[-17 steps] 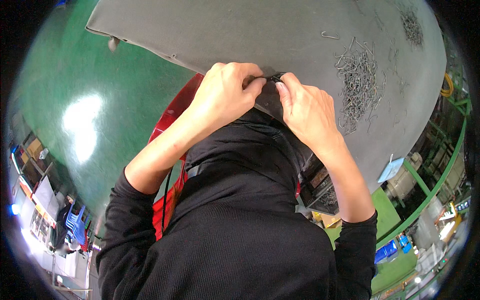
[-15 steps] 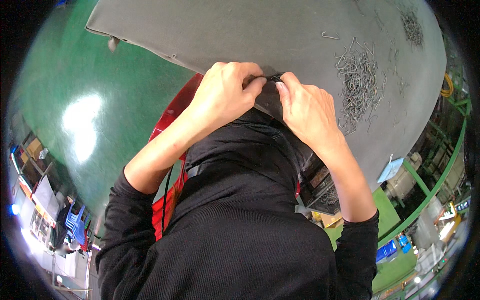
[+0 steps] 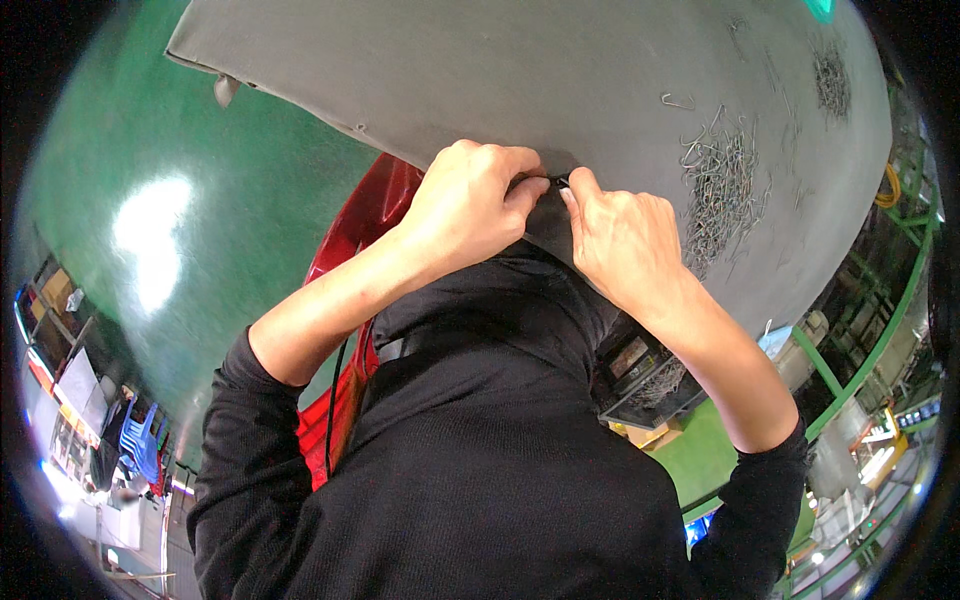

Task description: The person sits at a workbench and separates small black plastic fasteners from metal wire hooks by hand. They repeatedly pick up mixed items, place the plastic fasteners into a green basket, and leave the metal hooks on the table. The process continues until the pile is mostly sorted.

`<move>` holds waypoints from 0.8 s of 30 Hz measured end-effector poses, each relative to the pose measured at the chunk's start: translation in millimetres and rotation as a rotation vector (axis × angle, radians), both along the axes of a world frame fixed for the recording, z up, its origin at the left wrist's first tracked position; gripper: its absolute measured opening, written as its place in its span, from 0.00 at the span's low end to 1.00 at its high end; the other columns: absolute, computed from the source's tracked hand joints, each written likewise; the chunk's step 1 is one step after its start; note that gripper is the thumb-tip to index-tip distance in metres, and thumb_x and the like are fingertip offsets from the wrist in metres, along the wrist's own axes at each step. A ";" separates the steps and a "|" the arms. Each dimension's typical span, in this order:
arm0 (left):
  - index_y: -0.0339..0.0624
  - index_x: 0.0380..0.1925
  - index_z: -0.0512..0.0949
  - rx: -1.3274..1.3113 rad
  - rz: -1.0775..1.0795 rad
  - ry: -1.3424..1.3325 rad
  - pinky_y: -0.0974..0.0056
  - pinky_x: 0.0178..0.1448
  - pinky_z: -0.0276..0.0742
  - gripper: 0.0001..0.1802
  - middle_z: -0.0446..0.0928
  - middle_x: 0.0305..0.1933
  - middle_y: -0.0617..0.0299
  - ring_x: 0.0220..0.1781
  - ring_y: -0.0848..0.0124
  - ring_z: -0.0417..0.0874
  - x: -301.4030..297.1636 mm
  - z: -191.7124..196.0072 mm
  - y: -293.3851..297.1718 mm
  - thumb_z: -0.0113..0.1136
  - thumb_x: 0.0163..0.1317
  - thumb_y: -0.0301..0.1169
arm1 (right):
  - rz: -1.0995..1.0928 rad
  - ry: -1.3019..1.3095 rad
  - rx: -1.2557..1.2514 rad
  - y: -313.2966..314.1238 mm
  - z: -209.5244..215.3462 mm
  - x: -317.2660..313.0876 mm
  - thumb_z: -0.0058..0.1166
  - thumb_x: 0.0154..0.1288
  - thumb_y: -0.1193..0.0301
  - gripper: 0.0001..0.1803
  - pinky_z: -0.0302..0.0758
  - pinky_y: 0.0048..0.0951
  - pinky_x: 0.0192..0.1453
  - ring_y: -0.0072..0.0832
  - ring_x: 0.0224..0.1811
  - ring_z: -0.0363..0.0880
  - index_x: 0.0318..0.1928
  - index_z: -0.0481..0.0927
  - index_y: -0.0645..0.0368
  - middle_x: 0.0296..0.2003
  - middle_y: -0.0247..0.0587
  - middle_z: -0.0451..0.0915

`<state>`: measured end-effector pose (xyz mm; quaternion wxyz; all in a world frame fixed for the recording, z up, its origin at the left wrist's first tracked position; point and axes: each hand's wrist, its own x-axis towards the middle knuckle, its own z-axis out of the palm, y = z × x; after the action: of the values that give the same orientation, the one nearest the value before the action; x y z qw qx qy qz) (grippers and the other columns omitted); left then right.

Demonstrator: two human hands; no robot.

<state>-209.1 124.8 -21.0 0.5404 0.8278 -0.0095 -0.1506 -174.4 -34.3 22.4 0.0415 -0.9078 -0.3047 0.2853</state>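
My left hand [image 3: 475,200] is closed in a pinch of thumb and forefinger at the front edge of the grey-covered table [image 3: 420,70]. Close beside it my right hand [image 3: 628,232] pinches too, its thumb against the forefinger. Between the fingertips shows a small black piece [image 3: 559,182]; both hands grip it, and most of it is hidden. To the right of my right hand lies a pile of bent metal wire hooks [image 3: 722,185], with a single hook [image 3: 677,102] apart from it.
A second small heap of wire pieces [image 3: 831,80] sits at the far right. Below the table edge are a red plastic chair [image 3: 365,215] and, at right, a dark crate [image 3: 650,385] with metal pieces. A light-blue face mask [image 3: 773,340] hangs by the right edge.
In the picture, both hands sit slightly lower and to the right, as does the hook pile. The hands keep their pinch on the small black piece.
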 end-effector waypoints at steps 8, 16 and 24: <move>0.33 0.28 0.77 -0.028 -0.046 -0.015 0.57 0.28 0.70 0.07 0.73 0.19 0.45 0.23 0.51 0.77 1.2 -2.8 2.8 0.56 0.51 0.27 | -0.019 0.077 -0.058 5.1 2.1 0.9 0.42 0.64 0.67 0.11 0.74 0.44 0.25 0.47 0.21 0.78 0.32 0.69 0.64 0.15 0.53 0.75; 0.32 0.27 0.76 -0.009 -0.023 -0.125 0.56 0.30 0.70 0.08 0.74 0.20 0.45 0.24 0.49 0.77 -2.2 -12.0 -0.6 0.56 0.51 0.27 | -0.128 0.023 -0.028 9.8 -1.9 -8.0 0.41 0.64 0.68 0.13 0.76 0.45 0.29 0.51 0.24 0.78 0.32 0.72 0.67 0.19 0.58 0.76; 0.32 0.34 0.79 -0.177 -0.006 0.050 0.70 0.25 0.72 0.10 0.75 0.17 0.60 0.20 0.76 0.77 2.4 3.8 6.8 0.55 0.57 0.28 | -0.479 0.067 0.277 -11.1 5.1 -7.3 0.40 0.65 0.65 0.14 0.71 0.48 0.37 0.52 0.34 0.77 0.33 0.73 0.63 0.28 0.55 0.78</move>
<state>-206.7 131.6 -17.2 0.6112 0.7726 -0.0121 -0.1714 -181.7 -45.4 27.5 0.2413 -0.9297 -0.1159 0.2527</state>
